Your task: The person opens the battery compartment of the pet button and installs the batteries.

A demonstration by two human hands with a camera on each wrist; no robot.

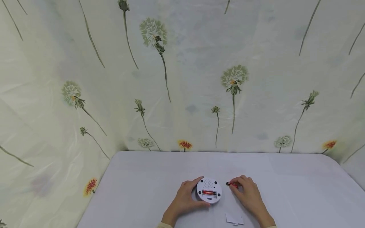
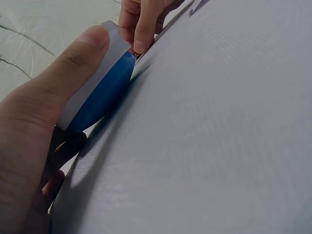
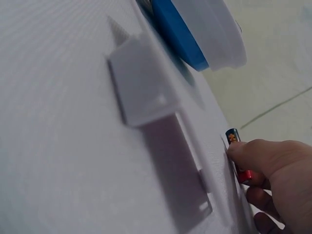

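A round white device [image 1: 203, 199] lies bottom side up, with a speaker grille, small dark feet and an uncovered battery compartment. In the compartment lies a red battery [image 1: 209, 192]. My left hand [image 1: 185, 197] grips the device by its left side, thumb on the near rim and fingers on the far one. In the left wrist view the device's blue side [image 2: 105, 97] faces the table. To its right, my right hand [image 1: 250, 194] pinches a red and black battery [image 3: 244, 176] between thumb and fingers, just above or on the table; which, I cannot tell.
A white battery cover [image 1: 234, 219] with a small tab lies on the table near the right forearm. The table [image 1: 142, 177] has a white cloth. Behind it hangs a curtain [image 1: 194, 79] printed with dandelions.
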